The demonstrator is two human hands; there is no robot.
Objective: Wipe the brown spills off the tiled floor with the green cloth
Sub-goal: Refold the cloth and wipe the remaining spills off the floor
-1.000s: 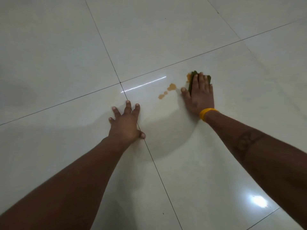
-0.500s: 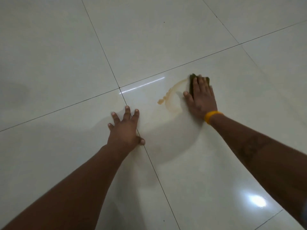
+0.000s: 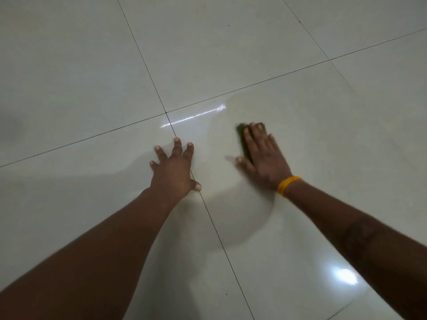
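My right hand (image 3: 263, 158), with a yellow wristband, lies flat with straight fingers on the green cloth (image 3: 242, 135) and presses it to the glossy pale tiled floor (image 3: 231, 54). Only the cloth's dark left edge and top corners show beyond the fingers, and it is motion-blurred. No brown spill is visible on the tile around the cloth; a faint wet sheen surrounds it. My left hand (image 3: 174, 168) rests flat on the floor to the left, fingers spread over a dark grout line, holding nothing.
Dark grout lines (image 3: 166, 112) cross just beyond my left hand. Light glares show as a streak (image 3: 194, 116) ahead and a bright spot (image 3: 344, 276) at lower right. Nothing but tiles lies around both arms.
My right hand has dragged the cloth left and toward me across the brown drops and smear; the brown marks no longer show. My left hand has stayed planted.
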